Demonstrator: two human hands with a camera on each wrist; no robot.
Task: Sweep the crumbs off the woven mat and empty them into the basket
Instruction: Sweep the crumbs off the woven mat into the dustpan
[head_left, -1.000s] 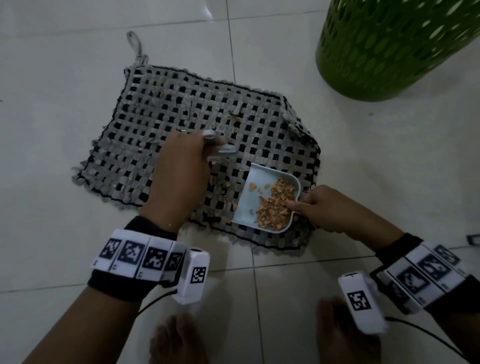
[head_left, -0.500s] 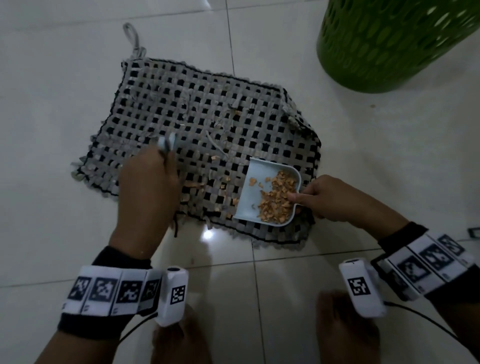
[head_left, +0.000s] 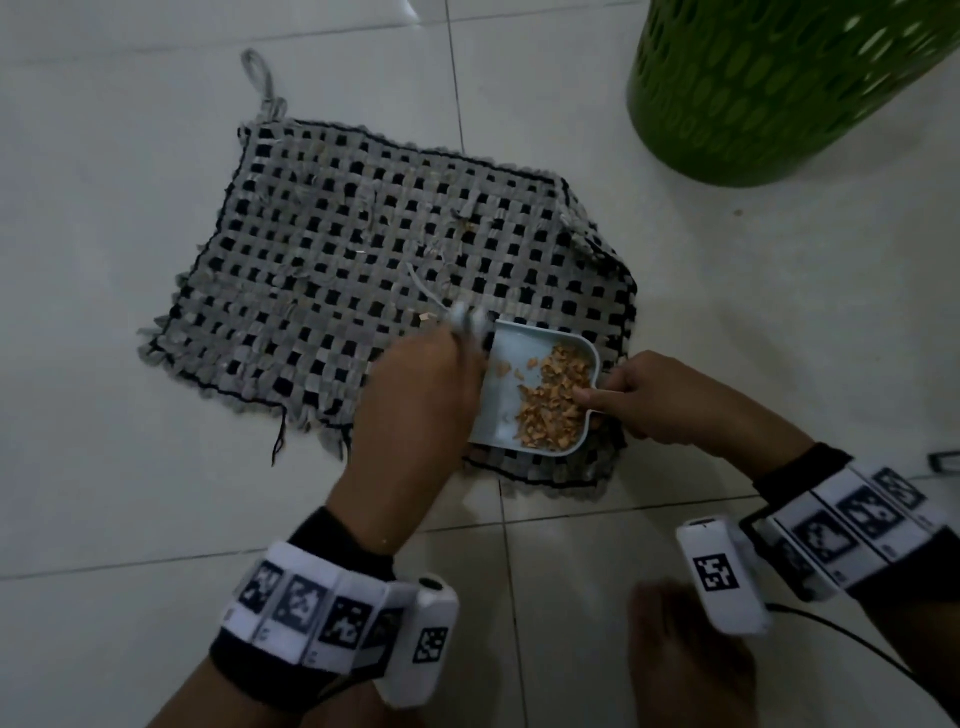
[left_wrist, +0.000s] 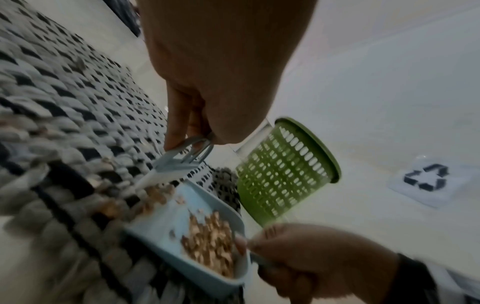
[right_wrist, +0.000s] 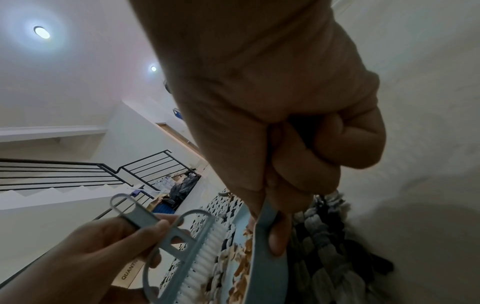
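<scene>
Head view: orange-brown crumbs (head_left: 551, 402) heaped in pale-blue dustpan (head_left: 498, 400) (right-hand fingers (head_left: 587, 397) pinching rim).

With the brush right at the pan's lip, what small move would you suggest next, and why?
Probably one more short stroke: the left hand holds the small pale-blue brush at the open edge of the light-blue plastic dustpan, which the right hand steadies, and orange-brown crumbs lie on the grey-and-black woven mat just outside it.
</scene>
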